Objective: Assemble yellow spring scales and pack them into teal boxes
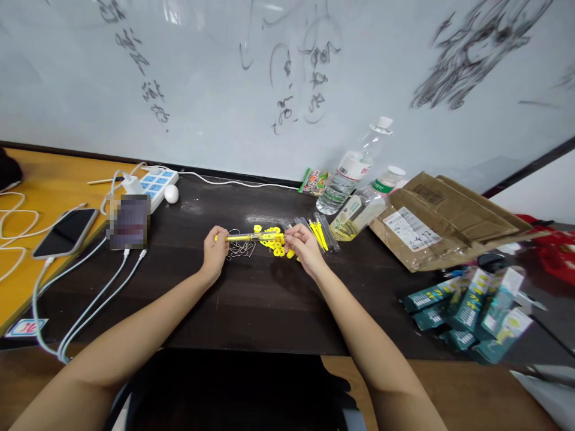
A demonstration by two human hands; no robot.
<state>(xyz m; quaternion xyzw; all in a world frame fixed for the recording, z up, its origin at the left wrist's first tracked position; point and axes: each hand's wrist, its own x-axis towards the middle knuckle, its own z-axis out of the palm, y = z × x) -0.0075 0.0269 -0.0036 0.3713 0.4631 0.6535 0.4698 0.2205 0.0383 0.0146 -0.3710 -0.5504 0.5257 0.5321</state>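
Between my two hands a slim clear tube with yellow parts is held level above the dark table. My left hand pinches its yellow left end. At the other end, the fingers of my right hand are closed round the tube, by a yellow piece. Behind and below it lies a pile of small yellow plastic pieces, some ring-shaped. A tangle of thin pale loops lies near my left hand. Just past my right hand are several clear tubes and yellow sticks.
At the back right stand a water bottle, a bottle of yellowish liquid and a snack packet. A cardboard parcel and several green packets lie right. Left are a power strip, cables and a phone.
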